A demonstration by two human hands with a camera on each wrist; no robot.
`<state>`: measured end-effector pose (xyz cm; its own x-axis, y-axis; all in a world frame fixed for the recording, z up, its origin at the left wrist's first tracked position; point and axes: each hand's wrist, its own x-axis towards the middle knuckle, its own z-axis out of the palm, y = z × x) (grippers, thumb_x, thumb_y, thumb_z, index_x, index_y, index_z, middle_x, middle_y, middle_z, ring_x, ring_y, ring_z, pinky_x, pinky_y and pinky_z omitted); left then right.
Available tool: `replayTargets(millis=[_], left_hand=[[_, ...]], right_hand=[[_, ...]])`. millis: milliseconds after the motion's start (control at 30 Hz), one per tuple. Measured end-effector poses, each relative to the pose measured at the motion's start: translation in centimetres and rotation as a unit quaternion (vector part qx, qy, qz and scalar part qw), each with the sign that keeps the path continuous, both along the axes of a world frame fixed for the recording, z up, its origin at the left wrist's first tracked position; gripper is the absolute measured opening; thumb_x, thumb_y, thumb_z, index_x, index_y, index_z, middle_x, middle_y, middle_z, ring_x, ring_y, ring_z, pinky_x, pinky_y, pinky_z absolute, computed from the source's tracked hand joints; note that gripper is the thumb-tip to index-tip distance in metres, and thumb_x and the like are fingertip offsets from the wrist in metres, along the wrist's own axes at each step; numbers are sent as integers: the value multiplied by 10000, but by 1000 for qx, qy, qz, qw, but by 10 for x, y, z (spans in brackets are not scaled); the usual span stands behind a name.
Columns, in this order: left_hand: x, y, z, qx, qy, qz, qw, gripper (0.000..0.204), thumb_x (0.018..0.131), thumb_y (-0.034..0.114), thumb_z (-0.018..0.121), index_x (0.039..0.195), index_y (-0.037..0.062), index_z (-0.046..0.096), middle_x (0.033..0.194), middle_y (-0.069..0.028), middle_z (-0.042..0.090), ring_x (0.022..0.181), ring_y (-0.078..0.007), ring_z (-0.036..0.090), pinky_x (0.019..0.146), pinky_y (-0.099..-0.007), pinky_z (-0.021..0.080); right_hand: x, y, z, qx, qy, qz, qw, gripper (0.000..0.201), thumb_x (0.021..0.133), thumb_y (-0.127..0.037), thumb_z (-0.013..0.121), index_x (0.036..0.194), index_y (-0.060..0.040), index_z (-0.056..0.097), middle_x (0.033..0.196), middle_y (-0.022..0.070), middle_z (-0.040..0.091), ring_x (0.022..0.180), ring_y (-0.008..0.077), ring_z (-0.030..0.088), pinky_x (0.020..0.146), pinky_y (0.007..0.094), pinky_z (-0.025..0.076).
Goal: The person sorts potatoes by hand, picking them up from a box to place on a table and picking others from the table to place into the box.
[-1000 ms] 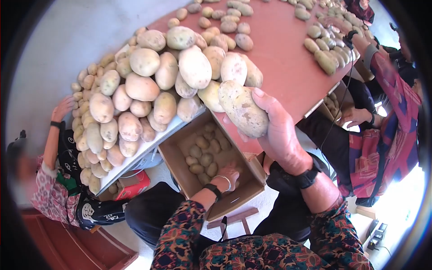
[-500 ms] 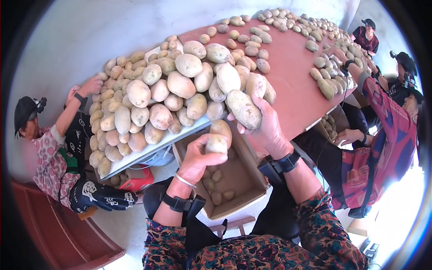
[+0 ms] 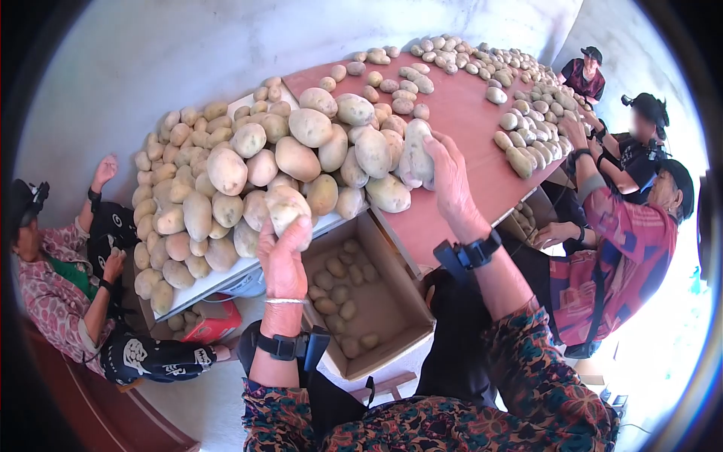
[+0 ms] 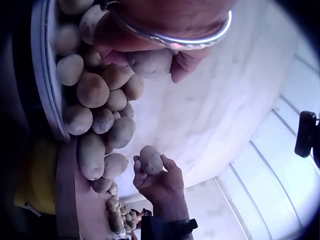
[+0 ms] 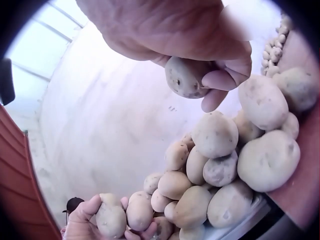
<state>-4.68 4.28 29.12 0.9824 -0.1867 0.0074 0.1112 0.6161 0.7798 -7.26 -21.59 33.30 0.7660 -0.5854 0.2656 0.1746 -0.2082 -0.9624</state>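
My left hand (image 3: 285,264) grips a pale potato (image 3: 286,207) at the front of the large potato pile (image 3: 226,169). In the right wrist view, a second potato (image 5: 140,212) shows beside that one, by the left fingertips. My right hand (image 3: 454,184) holds a long, pale potato (image 3: 418,154) upright at the pile's right end, thumb and fingers around it. The left wrist view shows this potato (image 4: 150,160) raised in the right hand. Below the table edge, an open cardboard box (image 3: 399,301) holds several smaller potatoes (image 3: 331,290) on its bottom.
The red tabletop (image 3: 444,215) reaches back to more potatoes (image 3: 538,113) at the right. One person (image 3: 60,286) sits at the left; several others (image 3: 625,226) sit along the right side. A red carton (image 3: 215,320) with potatoes stands under the table.
My left hand has come up out of the box, holding two potatoes half a second ago, and moved to the pile. My right hand has raised its potato and turned it upright.
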Motion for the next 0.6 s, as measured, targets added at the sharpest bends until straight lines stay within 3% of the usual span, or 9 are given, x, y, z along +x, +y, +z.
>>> replayTargets(millis=[133,200,333,400,433,500,533,600], left_hand=[[4,0,4,43,-10,64,997,500,768,48,754,1232,-7,576,1114,-54,628,1021,-153,587,934,-290,452],[2,-1,9,75,-28,81,993,492,765,44,757,1222,-12,583,1113,-45,623,1013,-146,581,933,-285,449],[3,-3,7,75,-33,79,994,495,754,49,770,1211,-12,593,1120,-45,620,1016,-141,576,929,-283,451],[4,-3,5,80,-37,64,994,487,750,47,776,1203,-4,604,1118,-49,621,1015,-141,576,923,-281,455],[4,-4,5,80,-36,64,994,487,750,47,776,1203,-4,604,1118,-49,621,1015,-141,576,923,-281,455],[4,-4,7,88,-41,57,994,469,748,33,775,1189,5,617,1109,-46,625,1013,-141,576,921,-280,458],[4,-3,9,88,-40,57,994,469,748,33,775,1189,5,617,1109,-46,625,1013,-141,576,921,-280,458],[4,-3,11,89,-35,44,994,459,748,17,770,1182,6,622,1102,-36,628,1009,-137,577,918,-278,460]], right_hand=[[35,-25,20,-80,93,-19,992,579,881,-391,574,1202,89,534,1106,210,643,995,285,632,860,384,495],[57,-35,30,-257,199,-61,944,606,845,-407,578,1176,101,547,1136,279,630,1043,358,625,899,418,484],[114,-47,29,-302,281,-90,906,566,846,-387,547,1163,80,575,1162,284,620,1094,399,601,934,435,472],[154,-72,-4,-427,349,-3,834,527,848,-363,546,1169,53,593,1187,253,622,1122,394,593,944,451,472],[154,-70,-1,-426,349,-3,835,527,848,-363,546,1169,53,593,1187,253,622,1122,394,593,944,451,472],[149,-67,7,-569,363,116,729,504,859,-349,549,1192,27,593,1154,238,641,1096,380,611,922,466,480],[145,-66,10,-569,363,117,728,504,859,-349,549,1192,27,593,1154,238,641,1096,380,611,922,466,480],[135,-64,14,-411,374,26,831,420,888,-295,523,1158,13,614,1078,238,661,1023,373,637,867,462,500]])
